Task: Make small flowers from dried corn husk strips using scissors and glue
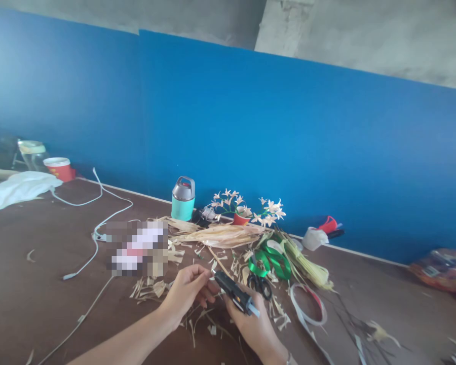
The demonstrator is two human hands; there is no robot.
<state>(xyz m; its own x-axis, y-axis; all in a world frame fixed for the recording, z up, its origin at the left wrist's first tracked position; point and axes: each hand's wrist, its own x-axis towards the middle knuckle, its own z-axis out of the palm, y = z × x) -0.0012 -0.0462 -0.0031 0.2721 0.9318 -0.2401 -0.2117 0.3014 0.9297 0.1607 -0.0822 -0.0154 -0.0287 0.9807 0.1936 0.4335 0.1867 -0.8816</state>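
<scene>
My right hand is wrapped round a black hot glue gun, with a translucent glue stick poking out of its back end. The gun's nozzle points up and left, close to the fingertips of my left hand. That hand has thumb and fingers pinched together; what they hold, if anything, is too small to make out. Scraps of dried husk lie around and under both hands. Just beyond the gun are black-handled scissors and a shiny green ribbon.
Long dried husks lie behind the hands, before a red pot with pale flowers. A turquoise flask stands by the blue partition. Green stems and a coiled strip lie right, white cables left.
</scene>
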